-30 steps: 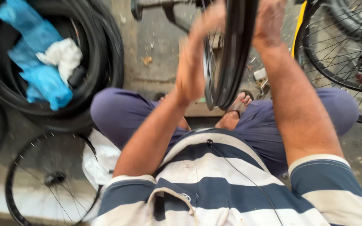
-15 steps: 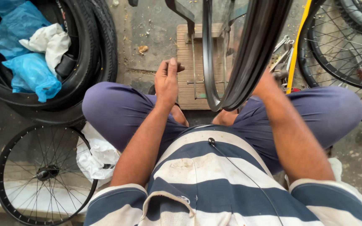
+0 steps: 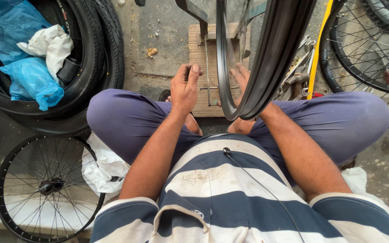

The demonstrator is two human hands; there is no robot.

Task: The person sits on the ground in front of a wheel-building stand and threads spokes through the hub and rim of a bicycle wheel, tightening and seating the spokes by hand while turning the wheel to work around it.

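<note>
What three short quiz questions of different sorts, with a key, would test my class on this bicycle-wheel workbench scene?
1. True or false: the left hand is gripping the wheel rim.
2. Which lies beside the person's left knee? A) a spoked wheel B) a red bucket C) a hammer
3. What fills the stacked tyres at the upper left?

Key
1. False: it is held up beside the rim, fingers curled, apart from it.
2. A.
3. Blue plastic bags and a white cloth. The right hand is partly hidden behind the rim.
</note>
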